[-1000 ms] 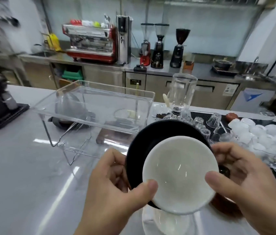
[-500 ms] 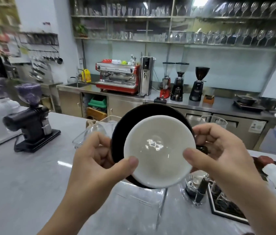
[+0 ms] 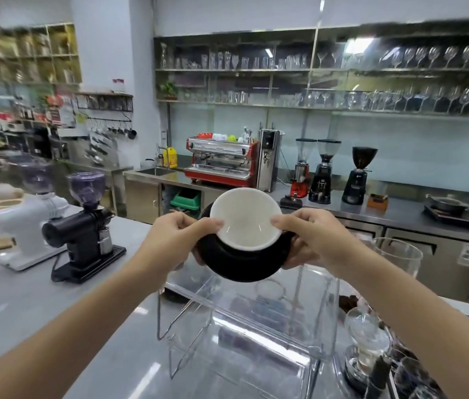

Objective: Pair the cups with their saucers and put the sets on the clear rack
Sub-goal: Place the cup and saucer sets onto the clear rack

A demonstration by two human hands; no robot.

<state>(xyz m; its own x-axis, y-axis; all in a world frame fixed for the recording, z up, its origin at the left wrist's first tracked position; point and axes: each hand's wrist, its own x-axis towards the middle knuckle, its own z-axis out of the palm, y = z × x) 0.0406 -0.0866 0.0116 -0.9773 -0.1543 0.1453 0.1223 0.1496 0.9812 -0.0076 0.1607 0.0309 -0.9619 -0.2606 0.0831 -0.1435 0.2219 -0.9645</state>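
Note:
A white cup (image 3: pixel 245 218) sits on a black saucer (image 3: pixel 241 262), and I hold the pair out at arm's length above the far end of the clear rack (image 3: pixel 256 321). My left hand (image 3: pixel 177 234) grips the set from the left, thumb on the cup's rim. From the right, my right hand (image 3: pixel 305 234) pinches the cup's rim and supports the saucer from below. The clear rack stands on the grey counter on wire legs. Its top tray looks bare below the set.
A black grinder (image 3: pixel 86 228) and a white grinder (image 3: pixel 25 220) stand on the counter (image 3: pixel 25 298) to the left. A tall glass vessel (image 3: pixel 397 254) and a glass siphon (image 3: pixel 367 338) stand right of the rack. Behind lies a steel back counter with a red espresso machine (image 3: pixel 221 162).
Both hands have carried the cup and saucer up and forward, away from me, over the rack. The head camera has tilted upward, bringing the wall shelves into view.

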